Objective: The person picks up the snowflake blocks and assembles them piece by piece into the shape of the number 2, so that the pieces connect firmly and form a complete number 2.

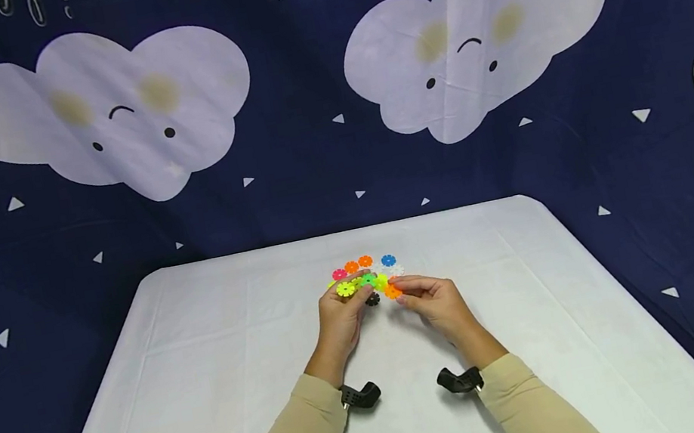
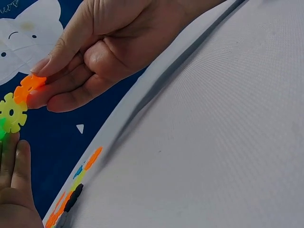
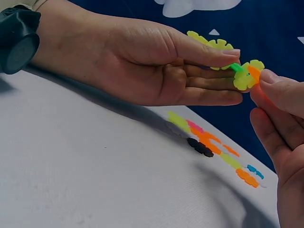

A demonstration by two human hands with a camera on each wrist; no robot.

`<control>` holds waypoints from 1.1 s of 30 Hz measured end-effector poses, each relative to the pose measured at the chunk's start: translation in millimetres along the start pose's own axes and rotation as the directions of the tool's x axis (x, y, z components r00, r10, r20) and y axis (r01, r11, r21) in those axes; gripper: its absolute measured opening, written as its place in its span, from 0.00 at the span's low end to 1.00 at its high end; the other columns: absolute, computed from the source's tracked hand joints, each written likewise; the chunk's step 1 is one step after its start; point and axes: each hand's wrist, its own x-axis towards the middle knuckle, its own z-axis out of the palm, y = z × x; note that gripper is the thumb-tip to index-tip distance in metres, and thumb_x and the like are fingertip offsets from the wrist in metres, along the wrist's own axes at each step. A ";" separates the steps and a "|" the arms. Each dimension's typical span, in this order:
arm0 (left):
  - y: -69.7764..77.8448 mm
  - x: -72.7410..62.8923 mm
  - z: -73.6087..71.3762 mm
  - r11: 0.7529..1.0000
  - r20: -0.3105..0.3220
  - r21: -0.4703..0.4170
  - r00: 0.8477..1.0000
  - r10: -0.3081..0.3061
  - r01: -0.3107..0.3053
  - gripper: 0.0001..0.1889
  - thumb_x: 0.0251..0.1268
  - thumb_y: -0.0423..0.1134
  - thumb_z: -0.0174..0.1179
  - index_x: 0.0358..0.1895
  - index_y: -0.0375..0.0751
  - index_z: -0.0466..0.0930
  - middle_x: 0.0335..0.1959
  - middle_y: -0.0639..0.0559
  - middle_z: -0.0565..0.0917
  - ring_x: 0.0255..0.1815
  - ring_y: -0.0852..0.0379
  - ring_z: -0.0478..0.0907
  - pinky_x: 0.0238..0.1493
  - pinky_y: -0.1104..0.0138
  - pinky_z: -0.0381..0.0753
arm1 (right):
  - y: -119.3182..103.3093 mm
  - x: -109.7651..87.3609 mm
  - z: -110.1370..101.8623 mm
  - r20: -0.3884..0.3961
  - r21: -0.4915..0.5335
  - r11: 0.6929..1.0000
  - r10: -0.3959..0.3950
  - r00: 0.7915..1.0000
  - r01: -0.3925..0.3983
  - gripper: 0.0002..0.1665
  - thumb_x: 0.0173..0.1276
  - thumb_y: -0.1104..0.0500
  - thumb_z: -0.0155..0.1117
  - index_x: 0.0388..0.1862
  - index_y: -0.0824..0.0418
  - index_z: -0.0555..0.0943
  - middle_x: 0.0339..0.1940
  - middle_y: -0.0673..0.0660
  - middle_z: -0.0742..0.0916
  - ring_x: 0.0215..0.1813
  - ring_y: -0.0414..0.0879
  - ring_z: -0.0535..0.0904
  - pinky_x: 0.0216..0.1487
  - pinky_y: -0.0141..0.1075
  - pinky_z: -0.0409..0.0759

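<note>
Over the far middle of the table, my left hand point(image 1: 337, 319) pinches a short chain of notched plastic snowflake discs, its thumb on a green disc point(image 3: 236, 67). Yellow discs point(image 1: 345, 289) stick out on the chain's left side, partly behind the thumb in the right wrist view. My right hand point(image 1: 436, 303) pinches an orange snowflake disc point(image 2: 29, 87) between thumb and fingers. That orange disc meets the yellow disc point(image 2: 12, 113) at the chain's right end, edge into edge; how deep the slots sit cannot be made out.
Loose discs lie on the white table point(image 1: 265, 383) beyond and below the hands: a blue disc point(image 1: 389, 260), a pink disc point(image 1: 339, 274), a black disc point(image 3: 200, 147) and several orange and yellow ones. A dark blue cloth with clouds point(image 1: 109, 111) hangs behind the table's far edge.
</note>
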 end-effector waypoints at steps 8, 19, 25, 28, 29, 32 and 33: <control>0.1 0.1 -0.8 1.000 0.000 0.004 1.000 0.017 -0.017 0.22 0.68 0.18 0.65 0.62 0.10 0.72 0.61 0.22 0.78 0.54 0.53 0.85 0.57 0.64 0.85 | -0.4 -0.9 5.8 -0.036 0.006 1.000 -0.019 0.999 0.020 0.17 0.66 0.80 0.69 0.54 0.80 0.84 0.59 0.76 0.84 0.62 0.53 0.84 0.60 0.40 0.83; 0.7 -1.1 -1.0 0.999 0.002 0.015 1.000 0.030 -0.030 0.25 0.68 0.18 0.65 0.64 0.09 0.69 0.64 0.19 0.74 0.57 0.51 0.84 0.61 0.62 0.82 | -0.3 -4.2 8.3 -0.058 -0.021 1.000 -0.025 0.998 0.023 0.16 0.66 0.80 0.70 0.53 0.78 0.86 0.58 0.74 0.85 0.62 0.54 0.83 0.60 0.40 0.84; 0.8 -1.4 0.4 0.999 0.005 0.006 0.999 0.052 -0.052 0.24 0.67 0.17 0.65 0.63 0.09 0.70 0.62 0.20 0.76 0.56 0.49 0.85 0.61 0.61 0.82 | -1.3 -5.2 9.0 -0.062 -0.047 0.998 -0.038 0.997 0.035 0.16 0.66 0.79 0.71 0.52 0.77 0.86 0.57 0.72 0.86 0.61 0.52 0.84 0.59 0.39 0.84; 1.9 -2.2 2.1 0.997 -0.002 -0.001 0.997 0.072 -0.072 0.22 0.66 0.16 0.65 0.62 0.13 0.74 0.59 0.25 0.81 0.56 0.48 0.86 0.60 0.60 0.83 | -1.7 -5.9 10.1 -0.061 -0.082 0.996 -0.046 0.997 0.041 0.16 0.65 0.78 0.72 0.52 0.77 0.86 0.57 0.72 0.86 0.61 0.52 0.84 0.58 0.38 0.84; 2.3 -2.4 2.7 0.997 -0.008 0.002 0.997 0.079 -0.079 0.21 0.66 0.16 0.65 0.61 0.14 0.76 0.58 0.27 0.83 0.56 0.48 0.86 0.60 0.60 0.83 | -1.5 -6.0 10.4 -0.059 -0.096 0.994 -0.051 0.997 0.045 0.16 0.65 0.78 0.72 0.52 0.77 0.86 0.57 0.72 0.86 0.61 0.52 0.84 0.58 0.38 0.84; 2.9 -2.4 3.5 0.995 -0.023 0.012 0.995 0.097 -0.097 0.19 0.65 0.16 0.66 0.59 0.17 0.78 0.56 0.32 0.85 0.56 0.49 0.86 0.59 0.60 0.83 | -1.3 -6.4 11.8 -0.065 -0.121 0.991 -0.066 0.996 0.057 0.16 0.65 0.77 0.73 0.52 0.77 0.86 0.57 0.71 0.86 0.60 0.51 0.84 0.58 0.37 0.84; 3.1 -2.5 3.6 0.995 -0.027 0.015 0.995 0.100 -0.100 0.19 0.65 0.16 0.66 0.59 0.17 0.79 0.55 0.32 0.85 0.56 0.49 0.85 0.59 0.60 0.83 | -1.0 -6.5 12.2 -0.069 -0.128 0.990 -0.075 0.995 0.066 0.16 0.65 0.77 0.73 0.52 0.77 0.86 0.56 0.71 0.87 0.60 0.50 0.84 0.58 0.37 0.84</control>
